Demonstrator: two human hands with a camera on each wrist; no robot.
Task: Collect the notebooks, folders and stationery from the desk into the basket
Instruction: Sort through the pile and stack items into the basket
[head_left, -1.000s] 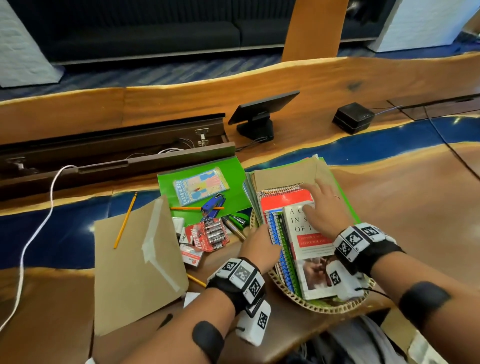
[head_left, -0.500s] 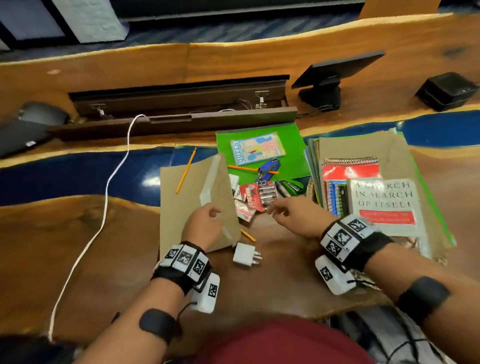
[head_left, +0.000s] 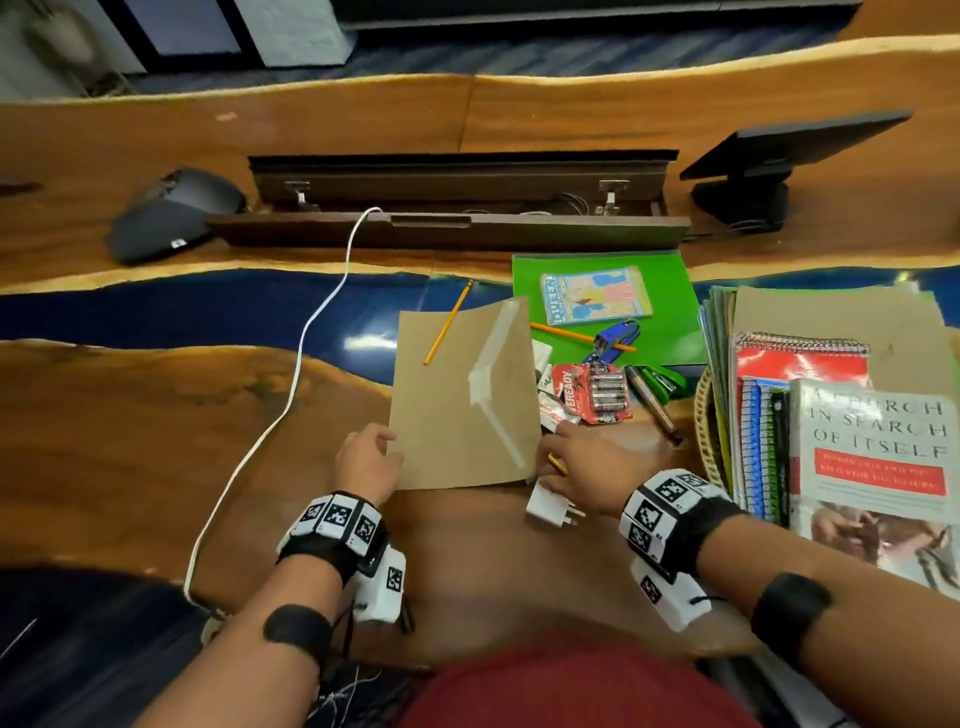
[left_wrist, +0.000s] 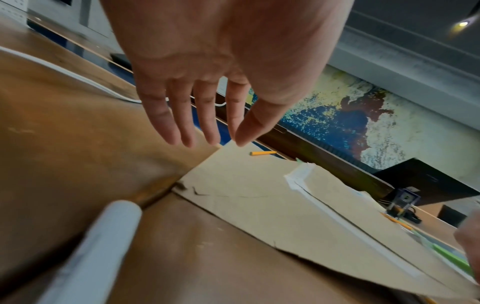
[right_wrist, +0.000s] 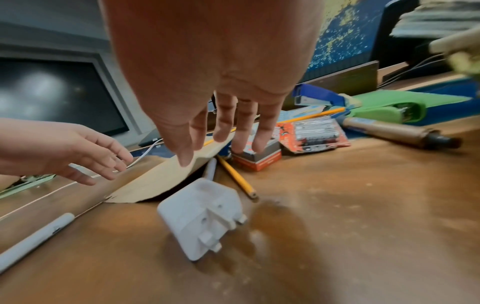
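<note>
A brown paper envelope (head_left: 462, 395) lies flat on the desk with a yellow pencil (head_left: 448, 323) on its far corner. My left hand (head_left: 369, 457) is at its near left edge, fingers straight, thumb tip by the corner (left_wrist: 228, 144). My right hand (head_left: 576, 467) hovers at the envelope's near right corner (right_wrist: 155, 181), fingers straight, two fingertips on a small orange box (right_wrist: 257, 160). Neither hand holds anything. The wicker basket (head_left: 706, 436) at right holds spiral notebooks, folders and a book (head_left: 878, 457).
A white plug (head_left: 548, 506) and a pencil (right_wrist: 237, 179) lie under my right hand. Beyond are a battery pack (head_left: 597, 389), a marker (head_left: 654, 405), a green stapler (head_left: 662, 382), a blue stapler (head_left: 615, 338) and a green folder (head_left: 670, 312). A white cable (head_left: 301, 353) runs left.
Both hands left the basket and came to the envelope. In the last half second the left hand slid to its left edge and the right to its near right corner.
</note>
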